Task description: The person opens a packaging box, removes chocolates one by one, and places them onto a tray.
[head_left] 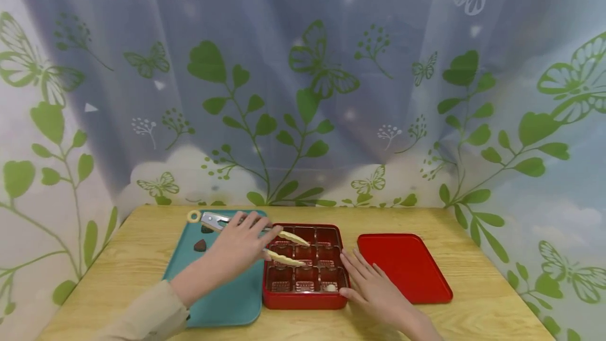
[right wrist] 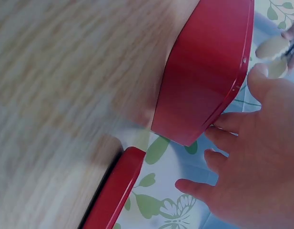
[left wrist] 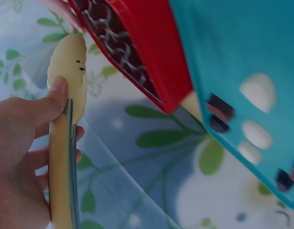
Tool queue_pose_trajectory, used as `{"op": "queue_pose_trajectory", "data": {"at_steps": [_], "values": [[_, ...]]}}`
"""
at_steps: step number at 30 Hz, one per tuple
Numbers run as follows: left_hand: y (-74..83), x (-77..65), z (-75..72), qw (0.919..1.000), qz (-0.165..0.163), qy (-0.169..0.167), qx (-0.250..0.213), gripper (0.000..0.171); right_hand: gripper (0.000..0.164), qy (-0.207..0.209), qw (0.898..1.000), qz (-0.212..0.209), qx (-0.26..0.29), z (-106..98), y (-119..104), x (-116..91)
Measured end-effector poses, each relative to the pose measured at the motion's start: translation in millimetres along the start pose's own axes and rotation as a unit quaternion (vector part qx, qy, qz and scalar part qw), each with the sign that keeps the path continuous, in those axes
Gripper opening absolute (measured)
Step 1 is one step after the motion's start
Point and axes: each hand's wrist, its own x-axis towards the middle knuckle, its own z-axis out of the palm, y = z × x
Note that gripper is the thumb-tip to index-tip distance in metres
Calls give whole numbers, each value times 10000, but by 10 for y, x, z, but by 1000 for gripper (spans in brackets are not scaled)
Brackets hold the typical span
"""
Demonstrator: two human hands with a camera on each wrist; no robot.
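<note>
In the head view my left hand [head_left: 243,241] grips a pair of tongs [head_left: 287,260] with cream tips and a metal body. Their tips are spread apart over a red box [head_left: 305,301] divided into small compartments, with nothing between them. A small white piece [head_left: 331,288] lies in the box's front right compartment. My right hand [head_left: 376,284] has its fingers extended and touches the box's right side. The right wrist view shows its fingertips [right wrist: 223,138] along the red wall.
Left of the box lies a teal tray [head_left: 227,304], partly covered by my left arm. On it are dark chunks [head_left: 200,245] and, in the left wrist view, several white pieces [left wrist: 258,92]. A red lid [head_left: 407,270] lies on the wooden table [head_left: 473,278] at right.
</note>
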Motion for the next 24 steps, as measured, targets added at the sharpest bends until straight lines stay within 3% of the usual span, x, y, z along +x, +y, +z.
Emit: {"op": "queue_pose_trajectory", "data": {"at_steps": [7,15,19,24], "values": [[250,331,35,9987,442,3,250,56,69,34,10000,1,-59,46,0,1],[453,562,82,9925,1028,-129,647,49,69,-28,10000,82,4,62,3,3],[545,679,94,9855,1426,-107,913,42,68,-16,9999,101,-79,56,0,-3],[659,826,59,9708,1878,-410,1437,37,68,7,9998,152,-128,52,1,-10]]}}
